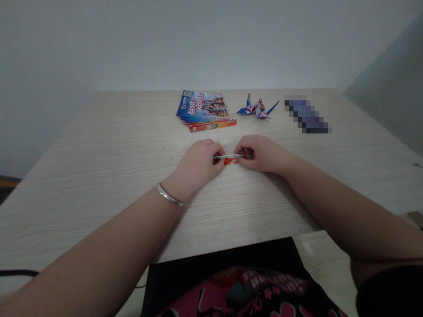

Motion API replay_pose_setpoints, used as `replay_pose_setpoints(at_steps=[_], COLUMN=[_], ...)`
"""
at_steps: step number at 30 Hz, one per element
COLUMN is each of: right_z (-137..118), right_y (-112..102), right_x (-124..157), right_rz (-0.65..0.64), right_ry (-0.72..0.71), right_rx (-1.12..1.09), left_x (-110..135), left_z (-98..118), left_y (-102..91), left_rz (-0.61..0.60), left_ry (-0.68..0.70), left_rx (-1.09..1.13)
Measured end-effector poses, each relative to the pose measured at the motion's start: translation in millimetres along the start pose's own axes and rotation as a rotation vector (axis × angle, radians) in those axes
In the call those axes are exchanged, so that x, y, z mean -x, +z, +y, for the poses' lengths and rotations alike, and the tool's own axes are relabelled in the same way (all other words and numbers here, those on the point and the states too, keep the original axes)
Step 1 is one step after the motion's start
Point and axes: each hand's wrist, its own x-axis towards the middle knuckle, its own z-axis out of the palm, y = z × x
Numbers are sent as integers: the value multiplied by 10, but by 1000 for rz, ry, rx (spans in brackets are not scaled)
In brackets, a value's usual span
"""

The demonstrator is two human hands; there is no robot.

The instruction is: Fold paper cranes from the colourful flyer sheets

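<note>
Between my two hands is a small folded piece of printed paper, orange with white lettering on its front and pale along the top edge. My left hand, with a silver bangle at the wrist, pinches its left end. At the right end, my right hand pinches it between thumb and fingers. The paper is held low over the table, its ends hidden by my fingertips. Beyond my hands stand folded paper cranes, blue with red and white print. Left of them lies a fanned stack of printed leaflets.
A dark, pixelated flat object lies at the back right of the pale wood-grain table. A wall rises behind the table's far edge. A dark cable shows at the lower left.
</note>
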Motion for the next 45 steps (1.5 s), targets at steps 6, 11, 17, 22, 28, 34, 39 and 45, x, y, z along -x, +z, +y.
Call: replay_pose_setpoints(at_steps=[6, 11, 17, 22, 28, 34, 39, 45], right_z=[-16, -33, -50, -49, -27, -34, 30, 96], right_y=[96, 133, 146, 109, 55, -11, -48, -115], right_x=[-53, -68, -80, -57, -37, -8, 6, 31], right_rz=[40, 67, 73, 62, 62, 10, 28, 7], right_ry=[-38, -27, -46, -41, -10, 50, 66, 69], right_rx=[-37, -69, 1, 97, 94, 86, 121, 123], left_x=[-2, -16, -11, -8, -1, -6, 3, -5], left_z=[-26, -32, -20, -39, -92, -76, -98, -87], left_y=[28, 44, 45, 11, -76, -97, -137, -144], left_rz=[0, 6, 43, 30, -25, -49, -96, -100], left_ry=[31, -40, -49, -41, -22, -49, -8, -14], left_rx=[29, 100, 131, 114, 21, -19, -40, -111])
